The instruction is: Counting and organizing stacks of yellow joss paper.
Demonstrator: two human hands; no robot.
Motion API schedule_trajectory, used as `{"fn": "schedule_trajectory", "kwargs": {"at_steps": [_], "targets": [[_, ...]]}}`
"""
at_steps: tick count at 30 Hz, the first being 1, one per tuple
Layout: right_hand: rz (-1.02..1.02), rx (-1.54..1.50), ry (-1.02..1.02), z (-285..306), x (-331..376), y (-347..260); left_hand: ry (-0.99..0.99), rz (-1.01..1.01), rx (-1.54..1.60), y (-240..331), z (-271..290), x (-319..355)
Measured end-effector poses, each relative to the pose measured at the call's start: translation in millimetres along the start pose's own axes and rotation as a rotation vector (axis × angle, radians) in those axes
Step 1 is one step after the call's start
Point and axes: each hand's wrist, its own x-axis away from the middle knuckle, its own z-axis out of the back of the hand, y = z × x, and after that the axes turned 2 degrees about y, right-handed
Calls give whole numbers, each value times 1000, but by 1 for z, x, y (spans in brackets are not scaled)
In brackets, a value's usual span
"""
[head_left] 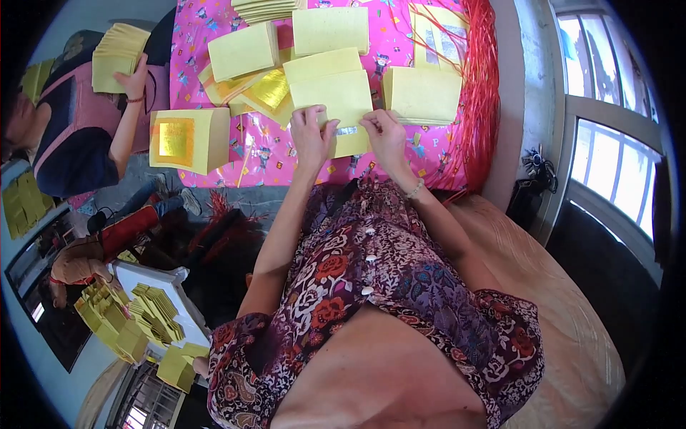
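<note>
Both my hands are at the near edge of a yellow paper sheet (332, 99), which lies over other yellow sheets on a pink patterned tabletop. My left hand (312, 139) grips its near left corner, the thumb pointing inward. At the near right corner my right hand (386, 138) pinches the paper between thumb and fingers. Below that sheet, between my hands, part of another yellow sheet (350, 146) shows with a strip of silver foil. Just left of my hands lies yellow paper with a gold foil square (266, 91).
Yellow paper stacks (243, 51) surround my hands, another (425, 95) standing to the right. A gold-foil stack (166, 157) sits at the table's left corner. Red plastic strings (480, 100) hang along the right edge. On the left, a person (78, 136) holds a fanned yellow stack (118, 61).
</note>
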Motion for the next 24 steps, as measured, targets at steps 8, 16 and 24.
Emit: {"fn": "schedule_trajectory", "kwargs": {"at_steps": [8, 16, 24], "targets": [[-87, 20, -65, 7, -8, -7, 36, -33, -15, -4, 5, -1], [248, 178, -232, -10, -29, -34, 27, -24, -3, -10, 9, 2], [212, 218, -444, -25, -31, -21, 12, -69, 39, -25, 18, 7]]}}
